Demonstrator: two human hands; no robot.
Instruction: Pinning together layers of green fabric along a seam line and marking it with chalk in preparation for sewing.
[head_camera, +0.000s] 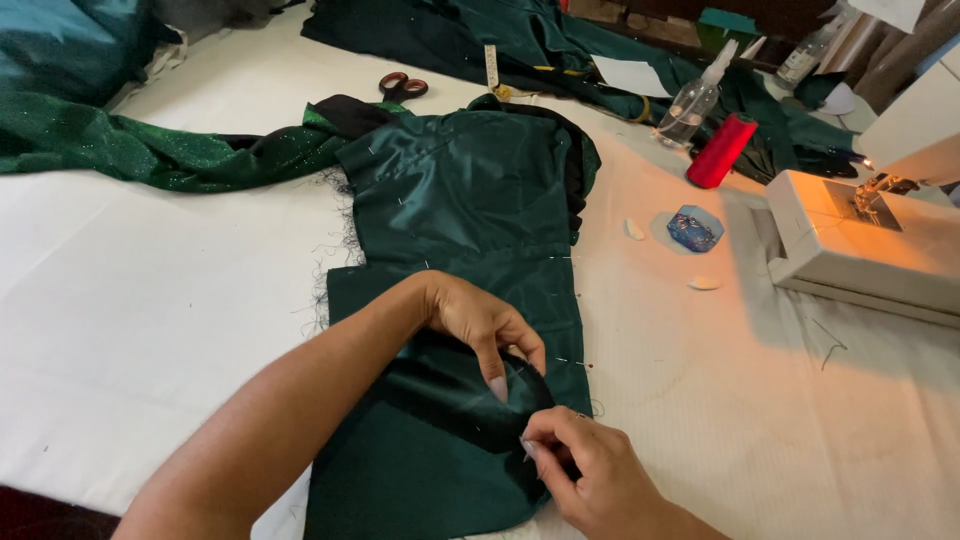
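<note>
A dark green satin garment piece (470, 200) lies flat on a white table (140, 300), with pins stuck along its edges. My left hand (480, 325) presses down on a folded black and green edge near the garment's lower right. My right hand (590, 470) sits just below it, pinching that same fabric edge between thumb and fingertips; a pin may be in the fingers, too small to tell. A pin (575, 363) sticks out of the hem to the right of my left hand.
A white sewing machine (860, 240) with its lamp on stands at the right. A red thread spool (722, 150), a clear spray bottle (692, 100), a blue pin box (695, 228), chalk pieces (704, 283), scissors (402, 86) and glittery green fabric (150, 150) lie around.
</note>
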